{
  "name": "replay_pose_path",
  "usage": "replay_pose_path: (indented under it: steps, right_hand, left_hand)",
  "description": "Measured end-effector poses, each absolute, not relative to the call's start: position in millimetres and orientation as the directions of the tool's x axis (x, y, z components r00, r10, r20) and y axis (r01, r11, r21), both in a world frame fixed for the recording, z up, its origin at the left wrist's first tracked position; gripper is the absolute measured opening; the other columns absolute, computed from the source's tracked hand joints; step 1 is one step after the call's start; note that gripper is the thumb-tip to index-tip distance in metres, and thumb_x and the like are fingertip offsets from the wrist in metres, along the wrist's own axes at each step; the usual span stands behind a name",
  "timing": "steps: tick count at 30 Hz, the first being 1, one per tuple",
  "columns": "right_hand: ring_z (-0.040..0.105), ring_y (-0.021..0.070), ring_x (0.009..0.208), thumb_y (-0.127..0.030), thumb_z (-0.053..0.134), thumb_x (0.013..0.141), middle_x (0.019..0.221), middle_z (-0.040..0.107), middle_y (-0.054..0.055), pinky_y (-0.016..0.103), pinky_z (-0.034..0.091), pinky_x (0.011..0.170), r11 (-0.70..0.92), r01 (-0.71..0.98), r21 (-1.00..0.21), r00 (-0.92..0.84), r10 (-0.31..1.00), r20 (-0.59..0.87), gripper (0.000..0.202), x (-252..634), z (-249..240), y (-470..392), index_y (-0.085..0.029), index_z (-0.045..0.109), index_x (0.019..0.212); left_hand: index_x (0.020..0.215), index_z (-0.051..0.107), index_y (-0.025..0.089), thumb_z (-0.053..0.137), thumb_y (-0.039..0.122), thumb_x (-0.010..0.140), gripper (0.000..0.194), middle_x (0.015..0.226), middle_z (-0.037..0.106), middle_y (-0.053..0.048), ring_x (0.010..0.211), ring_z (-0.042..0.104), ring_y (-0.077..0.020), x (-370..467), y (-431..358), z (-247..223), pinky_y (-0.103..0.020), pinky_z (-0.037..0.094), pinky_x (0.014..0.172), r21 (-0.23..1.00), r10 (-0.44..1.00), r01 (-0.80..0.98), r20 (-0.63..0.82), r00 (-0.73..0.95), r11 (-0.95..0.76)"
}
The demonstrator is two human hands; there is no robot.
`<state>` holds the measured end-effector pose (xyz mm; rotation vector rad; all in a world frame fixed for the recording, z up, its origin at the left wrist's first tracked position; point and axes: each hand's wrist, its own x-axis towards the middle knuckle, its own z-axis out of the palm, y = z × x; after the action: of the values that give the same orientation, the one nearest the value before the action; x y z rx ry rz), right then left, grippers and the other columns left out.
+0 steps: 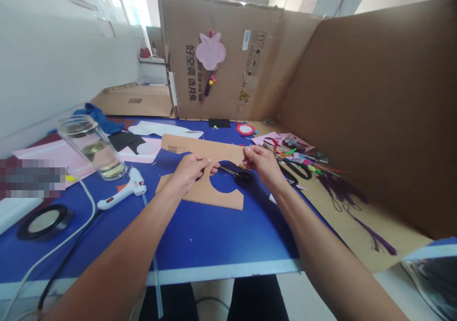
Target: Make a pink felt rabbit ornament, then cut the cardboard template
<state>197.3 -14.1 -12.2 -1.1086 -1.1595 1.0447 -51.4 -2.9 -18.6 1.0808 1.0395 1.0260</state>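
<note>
A brown cardboard piece (210, 146) with rounded cutouts is held up between my two hands over the blue table. My left hand (194, 171) pinches it near the middle, thumb on top. At its right end, the thumb and fingers of my right hand (262, 161) are closed on its edge. Below lies more cardboard (217, 199) with a curved cutout; whether it joins the held piece I cannot tell. Scissors with black handles (243, 178) lie on the table just under the cardboard, between my hands, their blades partly covered.
To the left are a white glue gun (124, 188), a glass of pale liquid (102, 154), black tape (44, 222) and cords. Scissors, pens and scraps (296, 157) crowd the right. Large cardboard walls (228, 88) stand behind and to the right. Purple tassels (339, 188) lie nearby.
</note>
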Motion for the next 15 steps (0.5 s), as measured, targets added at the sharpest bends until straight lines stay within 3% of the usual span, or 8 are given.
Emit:
replay_pose_path:
  steps: [3, 6, 8, 10, 12, 15]
  right_hand:
    - [0.065, 0.0149, 0.062, -0.074, 0.084, 0.075, 0.072, 0.069, 0.002, 0.026, 0.053, 0.060, 0.142, 0.030, -0.989, 0.095, 0.985, 0.145, 0.055, 198, -13, -13, -0.022, 0.064, 0.077]
    - [0.068, 0.0176, 0.065, -0.060, 0.068, 0.094, 0.079, 0.077, 0.005, 0.028, 0.053, 0.064, 0.151, 0.283, -0.947, 0.109, 0.976, 0.188, 0.039, 203, -8, -16, -0.022, 0.070, 0.090]
    - [0.070, 0.0194, 0.071, -0.044, 0.065, 0.098, 0.082, 0.079, 0.005, 0.030, 0.050, 0.068, 0.171, 0.579, -0.797, 0.071, 0.963, 0.259, 0.024, 208, -2, -20, -0.022, 0.074, 0.096]
    - [0.072, 0.0215, 0.079, -0.035, 0.070, 0.096, 0.088, 0.081, 0.005, 0.031, 0.045, 0.069, 0.167, 0.822, -0.544, -0.035, 0.969, 0.245, 0.014, 212, 5, -26, -0.024, 0.079, 0.098]
    - [0.073, 0.0228, 0.087, -0.033, 0.076, 0.092, 0.098, 0.083, 0.004, 0.031, 0.041, 0.069, 0.150, 0.921, -0.360, -0.112, 0.986, 0.123, 0.015, 214, 11, -31, -0.027, 0.082, 0.104]
    - [0.074, 0.0228, 0.091, -0.029, 0.079, 0.088, 0.105, 0.084, 0.002, 0.031, 0.038, 0.067, 0.155, 0.958, -0.240, -0.169, 0.985, -0.037, 0.030, 212, 13, -36, -0.030, 0.082, 0.117]
  left_hand:
    - [0.085, 0.086, 0.012, 0.079, 0.028, 0.091, 0.018, 0.086, 0.085, -0.019, 0.068, 0.076, -0.0180, -51, -4, -16, -0.024, 0.050, 0.059, 0.985, 0.972, -0.040, -0.156, 0.175, 0.166]
    - [0.081, 0.085, 0.012, 0.076, 0.024, 0.092, 0.019, 0.090, 0.085, -0.019, 0.072, 0.077, -0.0181, -51, -4, -12, -0.026, 0.058, 0.069, 0.988, 0.984, -0.073, -0.128, 0.126, 0.138]
    - [0.079, 0.084, 0.011, 0.076, 0.022, 0.091, 0.018, 0.093, 0.086, -0.020, 0.073, 0.077, -0.0180, -52, -4, -9, -0.028, 0.062, 0.076, 0.985, 0.989, -0.114, -0.118, 0.088, 0.127]
    - [0.079, 0.083, 0.010, 0.077, 0.021, 0.091, 0.017, 0.093, 0.086, -0.019, 0.073, 0.077, -0.0174, -53, -5, -5, -0.027, 0.062, 0.076, 0.982, 0.991, -0.139, -0.122, 0.057, 0.129]
    - [0.079, 0.082, 0.009, 0.079, 0.020, 0.090, 0.015, 0.093, 0.086, -0.019, 0.072, 0.077, -0.0173, -54, -6, -2, -0.027, 0.062, 0.075, 0.979, 0.991, -0.156, -0.128, 0.041, 0.133]
    - [0.080, 0.081, 0.010, 0.082, 0.020, 0.088, 0.013, 0.095, 0.086, -0.019, 0.073, 0.077, -0.0179, -54, -6, 0, -0.027, 0.062, 0.073, 0.975, 0.991, -0.178, -0.131, 0.029, 0.134]
